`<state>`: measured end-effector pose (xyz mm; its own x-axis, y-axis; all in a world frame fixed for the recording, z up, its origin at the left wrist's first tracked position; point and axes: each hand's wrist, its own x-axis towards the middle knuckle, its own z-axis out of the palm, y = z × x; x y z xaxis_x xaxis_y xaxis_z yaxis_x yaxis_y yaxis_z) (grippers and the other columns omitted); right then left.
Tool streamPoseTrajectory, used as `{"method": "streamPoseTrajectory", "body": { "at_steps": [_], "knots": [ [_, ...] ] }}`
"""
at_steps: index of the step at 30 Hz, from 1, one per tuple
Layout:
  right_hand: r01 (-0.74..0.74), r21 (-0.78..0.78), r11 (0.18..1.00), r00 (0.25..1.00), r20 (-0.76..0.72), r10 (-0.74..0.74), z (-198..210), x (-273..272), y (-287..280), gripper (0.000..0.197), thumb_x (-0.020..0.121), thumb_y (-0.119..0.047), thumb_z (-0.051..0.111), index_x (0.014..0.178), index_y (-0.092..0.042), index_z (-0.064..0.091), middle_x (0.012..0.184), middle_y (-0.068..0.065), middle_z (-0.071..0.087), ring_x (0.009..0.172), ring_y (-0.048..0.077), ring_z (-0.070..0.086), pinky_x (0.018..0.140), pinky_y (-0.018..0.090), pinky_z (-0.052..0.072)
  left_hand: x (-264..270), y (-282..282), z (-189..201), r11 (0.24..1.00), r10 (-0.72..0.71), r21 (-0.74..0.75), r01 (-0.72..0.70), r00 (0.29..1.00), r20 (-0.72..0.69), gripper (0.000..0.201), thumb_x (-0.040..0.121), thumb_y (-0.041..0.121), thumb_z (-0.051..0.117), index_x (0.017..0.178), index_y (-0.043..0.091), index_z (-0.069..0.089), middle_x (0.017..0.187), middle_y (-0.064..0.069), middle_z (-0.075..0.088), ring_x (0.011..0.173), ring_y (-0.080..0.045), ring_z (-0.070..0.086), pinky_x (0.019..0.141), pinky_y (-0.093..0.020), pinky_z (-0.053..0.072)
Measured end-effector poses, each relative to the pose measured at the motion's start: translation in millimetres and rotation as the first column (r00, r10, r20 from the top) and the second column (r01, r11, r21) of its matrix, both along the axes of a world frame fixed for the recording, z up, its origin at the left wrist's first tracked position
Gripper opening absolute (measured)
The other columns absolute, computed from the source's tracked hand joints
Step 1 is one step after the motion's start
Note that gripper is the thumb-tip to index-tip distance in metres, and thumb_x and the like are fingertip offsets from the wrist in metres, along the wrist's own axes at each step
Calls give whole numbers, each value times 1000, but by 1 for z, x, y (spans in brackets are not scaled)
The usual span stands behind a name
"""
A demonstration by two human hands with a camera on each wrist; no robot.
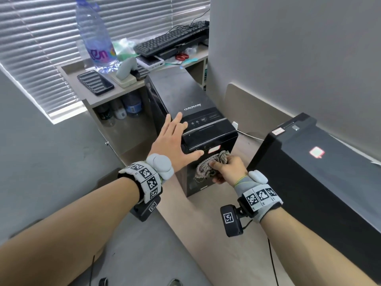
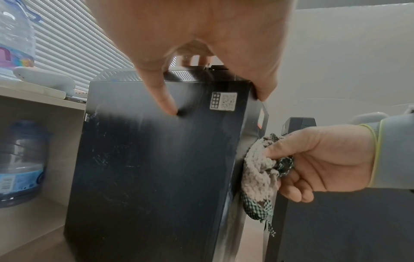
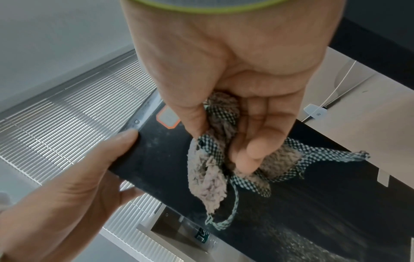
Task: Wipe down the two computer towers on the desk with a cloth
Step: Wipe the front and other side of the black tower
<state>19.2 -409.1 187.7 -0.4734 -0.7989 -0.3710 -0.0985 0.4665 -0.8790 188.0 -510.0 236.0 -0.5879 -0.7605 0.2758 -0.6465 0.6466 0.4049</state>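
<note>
The head view looks down and forward from above the upright computer tower [image 1: 198, 129], taking in its top, both forearms and the second tower [image 1: 321, 172] to its right; the left wrist view sits close against that tower's [image 2: 156, 168] side panel, facing along the left hand [image 2: 201, 44] over its top edge; the right wrist view looks along the right hand [image 3: 226, 74] at the tower's [image 3: 291, 203] face from very near; all three share the tower and the cloth [image 1: 204, 169].

Office: desk [image 1: 216, 234], keyboard [image 1: 172, 41], window blinds [image 1: 37, 48]
</note>
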Motion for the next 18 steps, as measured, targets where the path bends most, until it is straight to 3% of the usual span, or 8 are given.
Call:
{"method": "streamPoseTrajectory", "body": {
  "at_steps": [5, 12, 18],
  "knots": [
    [23, 40, 999, 1000, 10, -23, -13, 2, -5, 13, 86, -14, 68, 83, -2, 63, 65, 15, 66, 41, 20, 60, 43, 26, 52, 1, -2, -4, 1000, 0, 1, 0, 1000, -5, 87, 74, 66, 64, 142, 19, 36, 161, 6, 15, 150, -18, 0, 114, -39, 28],
    [19, 160, 987, 999, 40, -26, -56, 3, -13, 13, 87, -9, 66, 78, -1, 60, 52, 13, 63, 36, 19, 57, 40, 27, 51, 0, -3, -11, 1000, -17, -8, 17, 997, -71, 88, 72, 66, 64, 142, 20, 37, 161, 8, 15, 150, -17, 0, 112, -33, 23],
    [49, 299, 953, 996, 54, -69, -104, 8, -23, 12, 85, -5, 68, 83, 2, 57, 63, 20, 63, 36, 21, 57, 38, 28, 52, -1, -4, -16, 999, -33, -28, 30, 992, -120, 86, 71, 65, 63, 139, 17, 40, 160, 5, 20, 150, -21, 3, 111, -28, 16]
  ]
}}
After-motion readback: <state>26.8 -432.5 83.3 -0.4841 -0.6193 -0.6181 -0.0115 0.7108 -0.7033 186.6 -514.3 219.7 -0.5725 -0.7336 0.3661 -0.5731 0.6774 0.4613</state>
